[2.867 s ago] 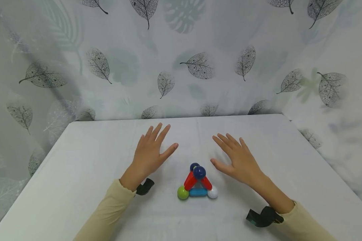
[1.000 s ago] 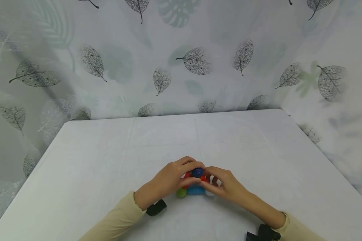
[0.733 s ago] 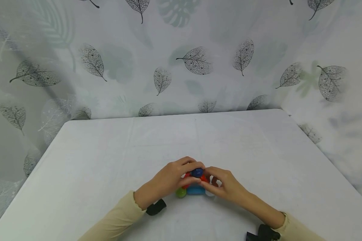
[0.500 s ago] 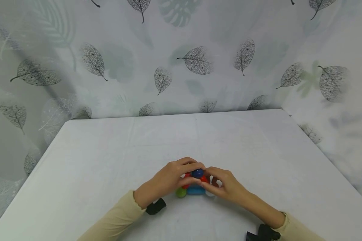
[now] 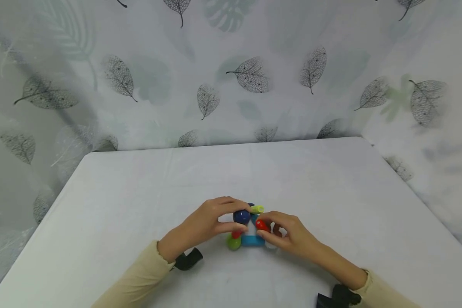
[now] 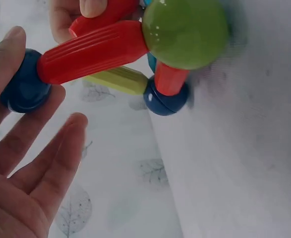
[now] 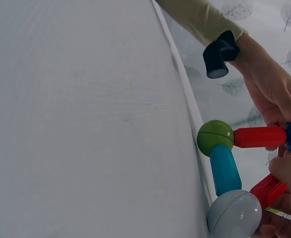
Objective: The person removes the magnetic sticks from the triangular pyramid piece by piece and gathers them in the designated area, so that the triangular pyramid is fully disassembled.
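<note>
A toy of magnetic rods and balls stands near the middle of the table. My left hand (image 5: pixel 204 218) pinches its near dark blue ball (image 5: pixel 241 217) between thumb and fingers; a red rod (image 6: pixel 93 52) joins that ball to the green ball (image 6: pixel 185 32). My right hand (image 5: pixel 292 231) pinches another red rod (image 5: pixel 261 225), whose upper end stands bare, apart from the blue ball. Its lower end meets the white ball (image 7: pixel 234 215). A light blue rod (image 5: pixel 253 241) links the green and white balls. Behind, a yellow rod (image 5: pixel 257 209) reaches from a second dark blue ball (image 6: pixel 165 101).
The white table (image 5: pixel 158 179) spreads around the toy, with its far edge against a leaf-printed curtain (image 5: pixel 250 77). A black strap (image 5: pixel 188 259) sits at the left wrist, and another dark strap (image 5: pixel 339 296) at the right.
Both hands came in from beside the toy and took hold near its top. Now the left hand has drawn the blue ball leftward off the right red rod, baring that rod's end.
</note>
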The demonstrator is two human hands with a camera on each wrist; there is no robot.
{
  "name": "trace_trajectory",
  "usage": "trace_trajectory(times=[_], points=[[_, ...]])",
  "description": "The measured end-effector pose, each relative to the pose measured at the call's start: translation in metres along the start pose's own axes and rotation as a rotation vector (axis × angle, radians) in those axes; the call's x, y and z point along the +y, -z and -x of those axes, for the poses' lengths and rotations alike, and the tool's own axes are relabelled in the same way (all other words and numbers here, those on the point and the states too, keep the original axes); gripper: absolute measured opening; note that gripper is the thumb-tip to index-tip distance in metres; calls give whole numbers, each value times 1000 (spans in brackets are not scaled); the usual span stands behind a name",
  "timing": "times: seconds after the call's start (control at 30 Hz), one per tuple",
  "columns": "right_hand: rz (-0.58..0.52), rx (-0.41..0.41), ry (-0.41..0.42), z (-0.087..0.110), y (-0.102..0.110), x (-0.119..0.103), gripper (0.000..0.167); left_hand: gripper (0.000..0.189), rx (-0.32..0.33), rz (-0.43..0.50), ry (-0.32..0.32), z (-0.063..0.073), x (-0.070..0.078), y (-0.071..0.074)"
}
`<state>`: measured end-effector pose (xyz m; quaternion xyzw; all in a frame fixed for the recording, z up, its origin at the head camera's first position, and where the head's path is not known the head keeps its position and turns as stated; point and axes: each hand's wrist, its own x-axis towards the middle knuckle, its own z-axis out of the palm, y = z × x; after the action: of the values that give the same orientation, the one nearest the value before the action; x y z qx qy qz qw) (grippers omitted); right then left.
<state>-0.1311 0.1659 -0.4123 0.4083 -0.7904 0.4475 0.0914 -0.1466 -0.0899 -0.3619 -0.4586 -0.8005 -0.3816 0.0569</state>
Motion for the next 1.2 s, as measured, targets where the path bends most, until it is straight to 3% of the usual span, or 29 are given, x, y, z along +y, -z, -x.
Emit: trace_trajectory(times=[0.1, 0.4, 0.6, 0.83, 0.97, 1.2], points=[[12, -7, -12, 0, 0, -1, 30, 41, -3, -20, 25, 4, -2, 2], [13, 4, -59, 2, -2, -2, 33, 41, -12, 64, 176, 23, -10, 17], [6, 24, -25, 2, -3, -1, 34, 38, -43, 103, 253, 40, -22, 26], [10, 29, -22, 2, -3, 0, 35, 34, -140, 139, 282, 57, -44, 32], [5, 24, -37, 2, -4, 0, 34, 30, -199, 97, 268, 64, -55, 30], [8, 31, -46, 3, -4, 3, 33, 28, -232, 15, 260, 64, -58, 27]])
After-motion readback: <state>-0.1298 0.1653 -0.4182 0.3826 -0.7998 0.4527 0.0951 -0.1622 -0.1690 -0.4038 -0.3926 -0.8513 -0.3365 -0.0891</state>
